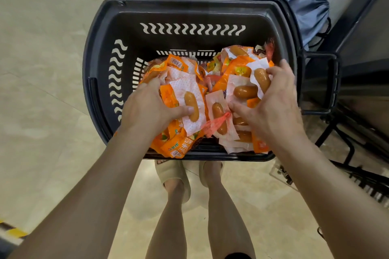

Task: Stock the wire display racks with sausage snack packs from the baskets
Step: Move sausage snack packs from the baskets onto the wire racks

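Under both hands, sausage snack packs point(190, 99) fill the basket point(101, 69); left hand point(151, 104) and right hand point(271, 99) each clutch packs.

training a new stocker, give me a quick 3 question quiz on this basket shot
1. True or false: both hands are down in the black basket.
2. The red mesh netting lies: A) between the hands, B) on the floor, C) over the handle.
3. What shows through the clear side of the sausage snack packs?

Key:
1. True: left hand and right hand both grip packs.
2. A
3. One brown sausage each.
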